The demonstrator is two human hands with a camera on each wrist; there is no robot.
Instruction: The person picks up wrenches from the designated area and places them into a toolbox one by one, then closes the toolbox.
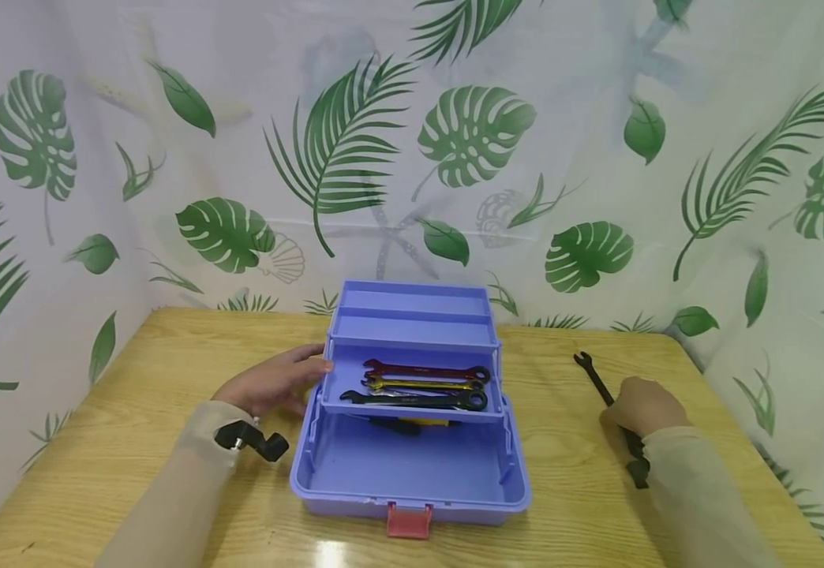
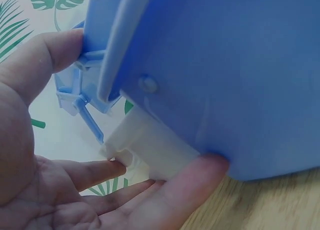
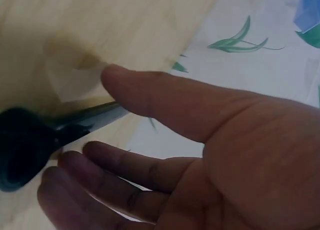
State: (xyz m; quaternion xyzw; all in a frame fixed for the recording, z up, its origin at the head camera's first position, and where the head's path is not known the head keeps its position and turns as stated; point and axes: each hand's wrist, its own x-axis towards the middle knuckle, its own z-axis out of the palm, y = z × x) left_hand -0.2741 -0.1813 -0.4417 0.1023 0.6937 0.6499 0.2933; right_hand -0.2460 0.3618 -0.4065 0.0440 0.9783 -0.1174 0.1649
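A blue plastic toolbox [image 1: 412, 473] stands with its tray [image 1: 344, 363] raised; red, yellow, silver and black wrenches [image 1: 412, 401] lie in the tray. My left hand [image 1: 277, 386] is at its left side. In the left wrist view, the thumb [image 2: 67, 47] touches the tray's side, and a straight finger [image 2: 195, 182] rests against the toolbox wall. My right hand [image 1: 646, 406] is over a black wrench [image 1: 600, 386] to the right. In the right wrist view, thumb and loosely bent fingers lie either side of its shaft [image 3: 95, 120], a gap showing between them.
Dark and yellow tools [image 1: 412, 426] are partly hidden under the tray. A red latch [image 1: 408, 521] hangs at the toolbox front. The wooden table [image 1: 547, 394] ends at a leaf-patterned sheet [image 1: 383, 158] behind. A pale bracket [image 2: 155, 142] shows beside the toolbox wall.
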